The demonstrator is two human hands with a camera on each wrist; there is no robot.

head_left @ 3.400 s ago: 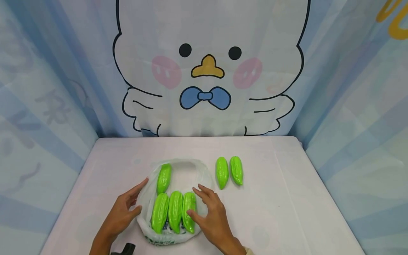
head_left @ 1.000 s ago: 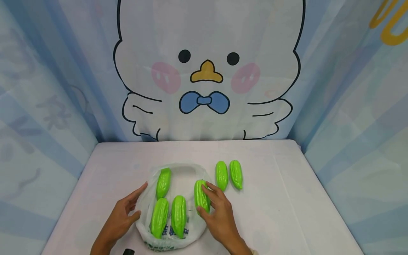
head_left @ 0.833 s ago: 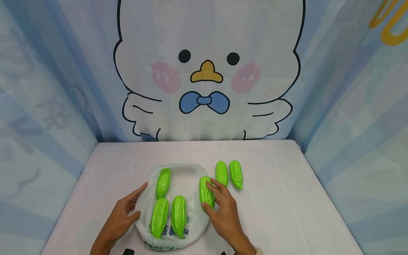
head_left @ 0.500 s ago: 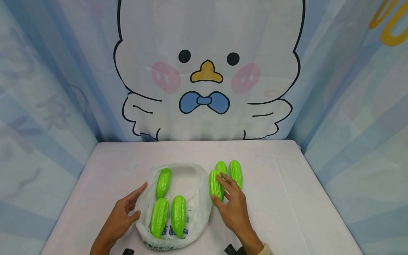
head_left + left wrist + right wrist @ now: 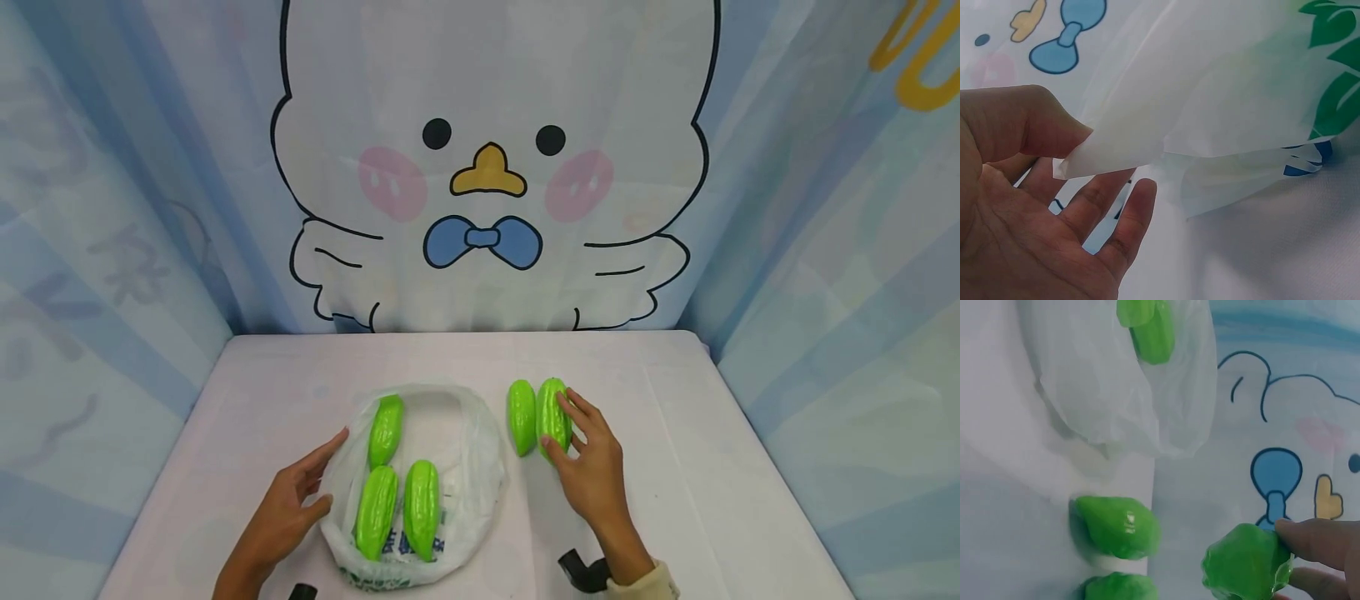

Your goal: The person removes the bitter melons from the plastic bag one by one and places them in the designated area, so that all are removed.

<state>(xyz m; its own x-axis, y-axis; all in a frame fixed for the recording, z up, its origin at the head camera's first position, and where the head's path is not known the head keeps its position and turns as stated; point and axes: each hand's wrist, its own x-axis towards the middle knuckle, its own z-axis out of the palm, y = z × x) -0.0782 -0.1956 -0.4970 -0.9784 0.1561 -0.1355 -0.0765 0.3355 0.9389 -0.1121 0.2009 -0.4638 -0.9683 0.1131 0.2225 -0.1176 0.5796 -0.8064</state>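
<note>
My right hand [image 5: 596,475] holds a bright green, ridged bitter melon [image 5: 553,417] between thumb and fingers, right of the bag. In the right wrist view the held bitter melon [image 5: 1244,562] hangs apart from two others on the table, one lying whole in view [image 5: 1122,526]. In the head view, one bitter melon [image 5: 522,417] shows left of the held one, which hides the other. My left hand [image 5: 288,508] touches the left side of the white plastic bag [image 5: 483,467], thumb and index finger spread apart; the left wrist view shows the thumb at its edge. Three bitter melons lie inside the bag.
The white-covered table [image 5: 675,467] has its back edge against a cartoon-printed curtain [image 5: 487,75], with more curtain on both sides. Black wrist gear [image 5: 585,573] shows beside the right sleeve [image 5: 645,583].
A bitter melon from the bag's right front has been lifted out by my right hand and carried rightward over the loose ones. Three are left inside. My left hand has stayed at the bag.
</note>
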